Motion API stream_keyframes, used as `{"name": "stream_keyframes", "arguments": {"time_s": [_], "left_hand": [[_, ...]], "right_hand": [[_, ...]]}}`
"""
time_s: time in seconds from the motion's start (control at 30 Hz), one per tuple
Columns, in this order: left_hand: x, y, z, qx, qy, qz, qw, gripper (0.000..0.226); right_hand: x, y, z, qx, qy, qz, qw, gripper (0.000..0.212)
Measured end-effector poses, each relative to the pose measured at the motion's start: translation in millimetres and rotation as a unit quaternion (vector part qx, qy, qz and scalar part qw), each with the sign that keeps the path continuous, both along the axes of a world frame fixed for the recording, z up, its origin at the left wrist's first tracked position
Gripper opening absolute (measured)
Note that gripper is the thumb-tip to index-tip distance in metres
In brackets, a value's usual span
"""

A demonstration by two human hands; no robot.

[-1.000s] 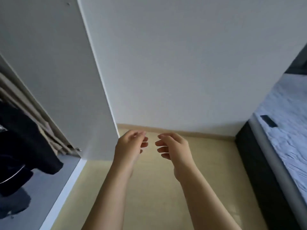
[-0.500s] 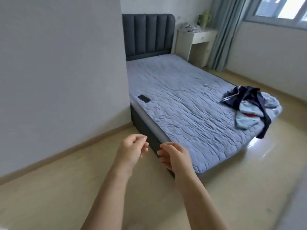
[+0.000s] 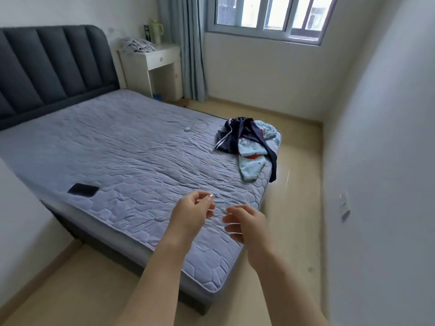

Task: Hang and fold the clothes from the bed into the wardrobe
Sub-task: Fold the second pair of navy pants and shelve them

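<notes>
Both arms reach forward over the near corner of the bed (image 3: 131,147), side by side and not touching. The left hand (image 3: 190,214) is loosely curled, thumb close to the forefinger, and holds nothing. The right hand (image 3: 247,222) is just as slack, fingers half bent toward the left one, and it holds nothing either. The clothes (image 3: 249,147) lie in a crumpled heap at the far right corner of the mattress, well apart from both hands: a dark navy garment with white stripes is tangled over a pale blue one that shows a patch of red, and one navy end hangs over the bed's edge. A dark phone (image 3: 83,190) lies flat near the left edge of the quilted cover, and a small white item with a thin cable (image 3: 187,129) sits further up. A padded dark headboard (image 3: 51,64) stands at the far end. Beside it, a white desk (image 3: 160,58) carries a pale jug (image 3: 156,30) and some rumpled cloth (image 3: 136,44), next to a grey-blue curtain (image 3: 190,43) and a window (image 3: 270,15).
</notes>
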State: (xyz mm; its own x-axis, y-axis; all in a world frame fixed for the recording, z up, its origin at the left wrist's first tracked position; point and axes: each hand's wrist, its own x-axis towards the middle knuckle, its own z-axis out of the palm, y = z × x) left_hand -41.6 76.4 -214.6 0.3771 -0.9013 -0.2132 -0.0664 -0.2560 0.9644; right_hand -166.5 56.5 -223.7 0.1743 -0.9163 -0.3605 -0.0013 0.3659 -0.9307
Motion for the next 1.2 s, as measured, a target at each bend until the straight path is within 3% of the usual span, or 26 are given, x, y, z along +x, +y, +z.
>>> {"name": "stream_keyframes", "arguments": {"time_s": [0.2,0.53,0.83,1.2], "left_hand": [[-21.8,-110.0,-7.8,0.033,0.045,-0.075,0.996,0.014],[-113.4,-318.3,-29.7,0.057,0.059,-0.140,0.987,0.014],[-174.3,-518.9,-18.9,0.067,0.077,-0.071,0.992,0.013],[-134.8,-748.5,-48.3,0.078,0.071,-0.014,0.994,0.014]], "right_hand": [[-27.8,-92.2,-8.0,0.026,-0.006,-0.094,0.995,0.014],[-123.7,-285.2,-23.2,0.027,0.010,-0.150,0.988,0.012],[-187.5,-508.2,-9.2,0.033,0.026,-0.095,0.995,0.010],[-152.2,-754.6,-34.9,0.089,0.019,-0.037,0.995,0.011]]}}
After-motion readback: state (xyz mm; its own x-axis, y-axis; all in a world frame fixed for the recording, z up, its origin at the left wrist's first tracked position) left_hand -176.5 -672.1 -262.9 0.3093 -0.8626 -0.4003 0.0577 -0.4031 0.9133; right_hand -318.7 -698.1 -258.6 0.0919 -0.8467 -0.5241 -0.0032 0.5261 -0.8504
